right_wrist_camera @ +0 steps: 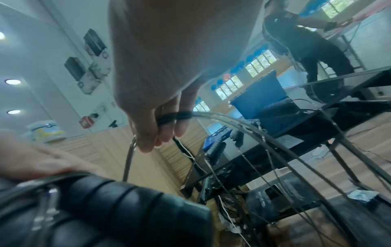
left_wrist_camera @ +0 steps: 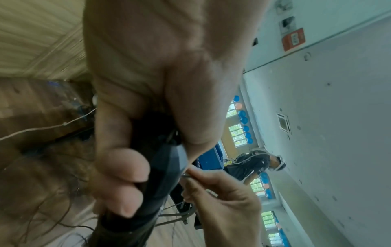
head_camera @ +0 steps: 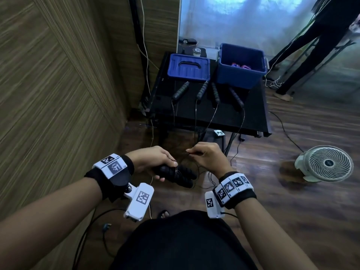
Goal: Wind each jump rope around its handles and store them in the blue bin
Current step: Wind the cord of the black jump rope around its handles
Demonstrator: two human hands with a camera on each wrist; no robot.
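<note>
My left hand (head_camera: 155, 162) grips a pair of black ribbed jump rope handles (head_camera: 177, 175) held side by side in front of my waist, with a few turns of thin cord round them. My right hand (head_camera: 204, 156) pinches that cord (right_wrist_camera: 173, 117) just right of the handles. In the left wrist view my fingers (left_wrist_camera: 120, 177) curl round the black handles (left_wrist_camera: 162, 170). On the black table (head_camera: 251, 114) lie several more black handles (head_camera: 180, 90), their cords hanging over the front edge. The open blue bin (head_camera: 241, 73) stands at the table's back right with coloured items inside.
The bin's blue lid (head_camera: 188, 68) lies at the table's back left. A wood-panelled wall runs along the left. A white floor fan (head_camera: 327, 163) sits on the wooden floor to the right. Another person's legs (head_camera: 311, 45) stand beyond the table. Cables trail across the floor.
</note>
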